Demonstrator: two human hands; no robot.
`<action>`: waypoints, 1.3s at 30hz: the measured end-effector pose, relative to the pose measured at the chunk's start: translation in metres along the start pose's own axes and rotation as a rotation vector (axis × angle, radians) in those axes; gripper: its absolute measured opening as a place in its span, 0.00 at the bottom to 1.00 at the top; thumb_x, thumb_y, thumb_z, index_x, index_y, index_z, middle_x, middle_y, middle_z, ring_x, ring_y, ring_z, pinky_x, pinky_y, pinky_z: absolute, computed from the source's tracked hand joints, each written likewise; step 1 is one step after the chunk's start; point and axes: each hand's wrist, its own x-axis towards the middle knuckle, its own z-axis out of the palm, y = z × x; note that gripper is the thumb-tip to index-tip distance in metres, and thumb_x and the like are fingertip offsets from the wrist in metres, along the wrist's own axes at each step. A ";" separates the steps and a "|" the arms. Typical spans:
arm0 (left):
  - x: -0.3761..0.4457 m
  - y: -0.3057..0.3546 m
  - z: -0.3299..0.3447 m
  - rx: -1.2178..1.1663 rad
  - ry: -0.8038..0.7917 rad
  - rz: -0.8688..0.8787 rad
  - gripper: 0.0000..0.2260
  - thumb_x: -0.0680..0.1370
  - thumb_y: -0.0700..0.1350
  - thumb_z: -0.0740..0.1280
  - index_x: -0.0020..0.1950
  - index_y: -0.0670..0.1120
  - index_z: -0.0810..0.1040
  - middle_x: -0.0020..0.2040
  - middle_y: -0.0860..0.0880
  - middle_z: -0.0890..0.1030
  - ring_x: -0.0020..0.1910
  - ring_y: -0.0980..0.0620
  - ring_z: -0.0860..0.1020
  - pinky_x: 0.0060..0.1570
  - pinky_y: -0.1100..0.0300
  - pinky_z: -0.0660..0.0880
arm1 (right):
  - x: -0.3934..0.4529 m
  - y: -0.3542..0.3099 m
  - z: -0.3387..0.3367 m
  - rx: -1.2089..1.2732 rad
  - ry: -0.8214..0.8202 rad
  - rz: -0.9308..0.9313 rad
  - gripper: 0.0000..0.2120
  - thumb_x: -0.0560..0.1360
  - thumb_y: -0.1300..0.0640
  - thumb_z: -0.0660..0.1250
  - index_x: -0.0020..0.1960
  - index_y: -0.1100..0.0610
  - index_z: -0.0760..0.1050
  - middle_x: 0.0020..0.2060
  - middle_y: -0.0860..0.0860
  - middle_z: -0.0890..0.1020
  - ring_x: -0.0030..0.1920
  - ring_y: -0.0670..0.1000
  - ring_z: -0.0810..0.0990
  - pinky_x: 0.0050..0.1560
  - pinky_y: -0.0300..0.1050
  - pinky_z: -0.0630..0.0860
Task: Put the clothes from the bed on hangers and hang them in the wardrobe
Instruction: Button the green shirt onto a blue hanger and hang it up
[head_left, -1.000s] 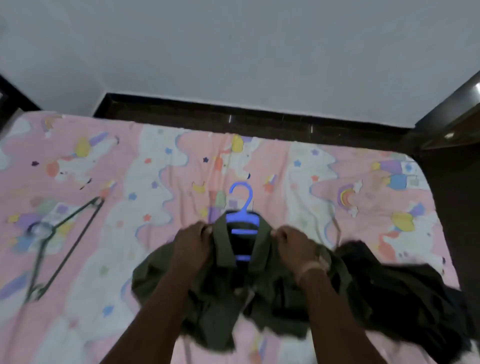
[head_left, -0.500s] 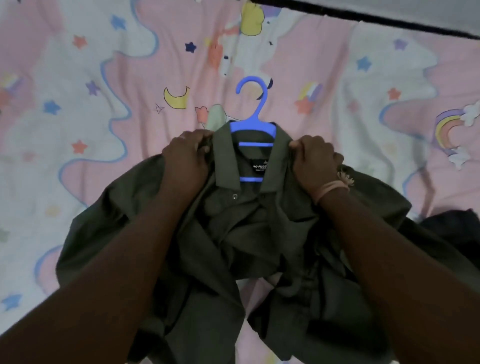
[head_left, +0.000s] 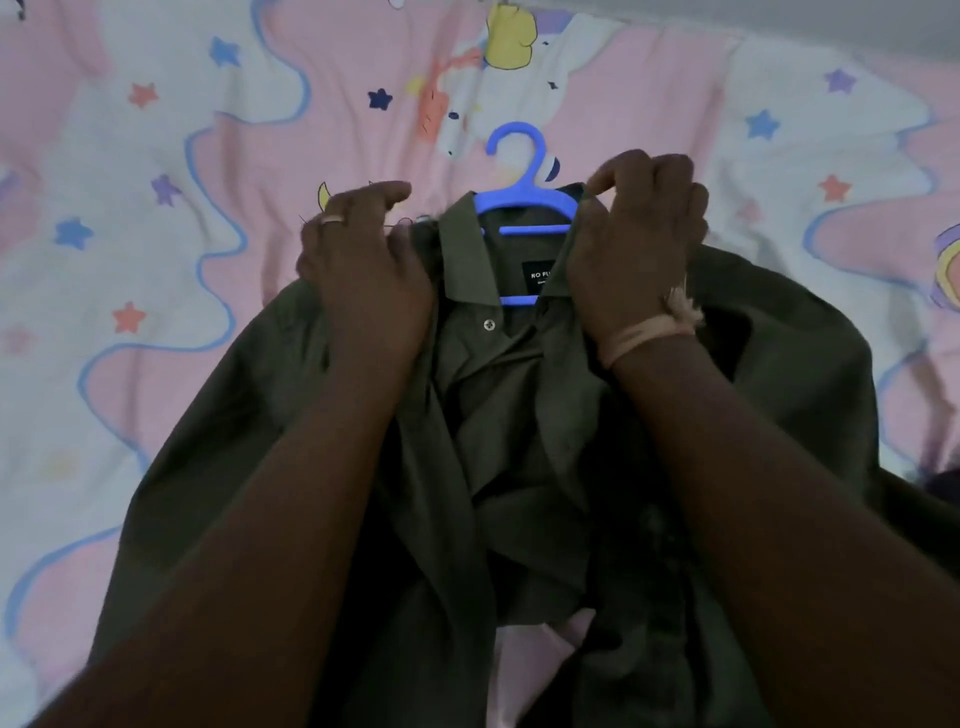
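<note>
The hanger (head_left: 524, 205) lies crosswise between both grips, hook pointing away: right hand (head_left: 636, 249) pinches the shirt (head_left: 519, 441) collar, left hand (head_left: 363, 280) holds the shoulder.

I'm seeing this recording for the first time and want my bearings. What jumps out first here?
The olive-green shirt fills the middle, spread on a pink cartoon-print bedsheet. A bright blue plastic hanger sits inside its collar, hook pointing toward the far edge of the bed. The left hand grips the shirt's shoulder beside the collar, and the right hand pinches the other collar side.
</note>
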 end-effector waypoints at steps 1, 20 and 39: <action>-0.015 0.008 -0.010 -0.035 0.041 0.025 0.13 0.79 0.42 0.62 0.60 0.53 0.80 0.58 0.53 0.80 0.59 0.48 0.76 0.59 0.54 0.68 | -0.013 -0.008 -0.007 0.081 0.014 -0.086 0.05 0.73 0.61 0.63 0.47 0.59 0.76 0.47 0.58 0.78 0.47 0.60 0.76 0.50 0.53 0.73; -0.091 0.001 0.029 0.058 -0.243 0.010 0.04 0.76 0.48 0.72 0.46 0.48 0.81 0.49 0.46 0.80 0.50 0.42 0.78 0.46 0.46 0.76 | -0.092 -0.020 0.017 0.024 -0.233 0.573 0.12 0.73 0.46 0.66 0.47 0.54 0.80 0.48 0.52 0.84 0.54 0.57 0.81 0.47 0.47 0.75; -0.066 0.021 -0.005 -0.646 -0.158 -0.277 0.02 0.76 0.42 0.73 0.46 0.44 0.83 0.38 0.50 0.85 0.35 0.57 0.80 0.38 0.65 0.75 | -0.095 -0.036 -0.031 1.116 -0.283 0.797 0.06 0.77 0.65 0.71 0.43 0.65 0.77 0.33 0.58 0.83 0.32 0.51 0.82 0.36 0.44 0.81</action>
